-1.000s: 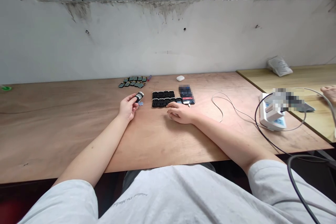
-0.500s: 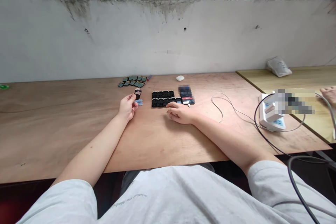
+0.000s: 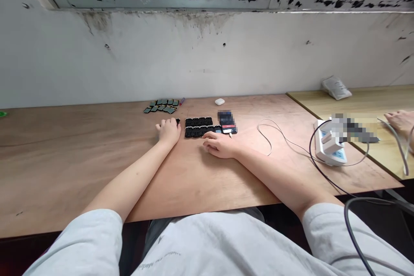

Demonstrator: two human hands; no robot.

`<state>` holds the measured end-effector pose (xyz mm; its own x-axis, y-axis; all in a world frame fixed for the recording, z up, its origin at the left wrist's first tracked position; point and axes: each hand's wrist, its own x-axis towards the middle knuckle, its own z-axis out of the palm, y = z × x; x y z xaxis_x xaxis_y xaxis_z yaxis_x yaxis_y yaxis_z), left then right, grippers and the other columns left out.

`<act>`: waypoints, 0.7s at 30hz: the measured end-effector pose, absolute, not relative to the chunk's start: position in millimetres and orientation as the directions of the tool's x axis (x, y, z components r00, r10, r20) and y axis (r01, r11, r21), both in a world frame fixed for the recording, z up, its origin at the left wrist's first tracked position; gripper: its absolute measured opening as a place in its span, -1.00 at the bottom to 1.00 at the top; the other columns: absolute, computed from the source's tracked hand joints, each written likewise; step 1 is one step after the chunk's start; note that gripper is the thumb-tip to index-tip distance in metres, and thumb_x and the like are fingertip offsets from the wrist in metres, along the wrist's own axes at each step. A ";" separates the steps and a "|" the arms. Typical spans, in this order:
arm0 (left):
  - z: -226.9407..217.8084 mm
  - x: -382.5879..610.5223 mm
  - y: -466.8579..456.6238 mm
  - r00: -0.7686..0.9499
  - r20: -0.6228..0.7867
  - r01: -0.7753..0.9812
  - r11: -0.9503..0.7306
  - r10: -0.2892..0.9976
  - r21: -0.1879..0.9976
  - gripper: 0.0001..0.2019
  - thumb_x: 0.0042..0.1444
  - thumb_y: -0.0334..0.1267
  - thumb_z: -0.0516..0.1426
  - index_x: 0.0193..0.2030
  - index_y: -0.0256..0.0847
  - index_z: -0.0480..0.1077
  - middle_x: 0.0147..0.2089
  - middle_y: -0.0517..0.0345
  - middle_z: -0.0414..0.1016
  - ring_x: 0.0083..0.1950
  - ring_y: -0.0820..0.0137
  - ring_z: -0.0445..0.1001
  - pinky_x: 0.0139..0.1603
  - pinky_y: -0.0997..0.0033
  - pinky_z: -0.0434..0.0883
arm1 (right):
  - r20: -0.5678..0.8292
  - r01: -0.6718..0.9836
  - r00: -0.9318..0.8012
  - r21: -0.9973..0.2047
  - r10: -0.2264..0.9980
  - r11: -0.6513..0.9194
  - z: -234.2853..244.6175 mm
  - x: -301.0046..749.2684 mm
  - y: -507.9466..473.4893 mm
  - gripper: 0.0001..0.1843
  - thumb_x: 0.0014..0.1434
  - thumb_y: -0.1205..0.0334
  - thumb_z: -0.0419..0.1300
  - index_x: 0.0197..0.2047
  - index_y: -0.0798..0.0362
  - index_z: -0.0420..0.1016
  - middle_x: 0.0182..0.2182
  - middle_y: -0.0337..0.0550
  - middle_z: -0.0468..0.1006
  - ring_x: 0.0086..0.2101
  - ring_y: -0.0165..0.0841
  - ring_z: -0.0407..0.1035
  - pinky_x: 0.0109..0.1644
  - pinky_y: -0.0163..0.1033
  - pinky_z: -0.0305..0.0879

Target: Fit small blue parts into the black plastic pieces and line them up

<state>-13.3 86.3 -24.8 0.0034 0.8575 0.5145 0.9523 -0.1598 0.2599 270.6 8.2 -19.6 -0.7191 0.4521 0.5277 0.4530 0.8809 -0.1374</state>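
Observation:
My left hand (image 3: 168, 133) rests palm down on the table with its fingers curled. A bit of a small black part (image 3: 177, 121) shows at its fingertips; the rest is hidden under the hand. Just to the right, black plastic frames (image 3: 198, 121) lie in two rows. My right hand (image 3: 220, 145) lies beside the near row's right end, fingers loosely bent and apart, with nothing visible in them. At the back left lie several small green-grey boards (image 3: 161, 106) in two rows.
A phone (image 3: 227, 122) with a white cable lies behind my right hand. Farther back are a white case (image 3: 219, 101) and a small purple tool (image 3: 182, 101). A power strip (image 3: 330, 146) with cables stands right. Another person's hand (image 3: 401, 121) is at the far right.
My left hand has turned palm down and shifted slightly right, covering most of the dark part; the blue piece by it no longer shows. My right hand stays by the frames. The view has tilted up.

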 end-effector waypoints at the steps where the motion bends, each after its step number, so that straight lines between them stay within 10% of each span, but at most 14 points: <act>1: -25.4 -11.1 90.9 -0.006 0.507 0.958 -0.140 0.862 0.249 -0.88 0.27 -0.19 0.13 -0.23 -0.18 0.41 -0.16 -0.28 0.54 0.12 -0.19 0.39 0.18 -0.26 0.23 | 0.531 0.454 -0.720 -0.129 0.448 0.882 -19.6 270.4 7.9 -0.84 0.34 0.31 0.17 -0.07 0.02 0.56 0.15 0.07 0.52 -0.14 -0.25 0.54 -0.06 -0.16 0.49; 21: -25.0 -15.9 89.7 0.255 0.326 0.889 -0.354 0.910 0.292 -0.61 0.40 -0.01 -0.01 0.07 -0.12 0.55 0.20 -0.19 0.56 0.34 -0.10 0.35 0.32 -0.14 0.18 | 0.507 0.452 -0.734 -0.133 0.452 0.882 -21.2 271.5 11.9 -0.82 0.36 0.29 0.16 -0.04 0.02 0.57 0.16 0.06 0.50 -0.06 -0.23 0.52 0.00 -0.14 0.50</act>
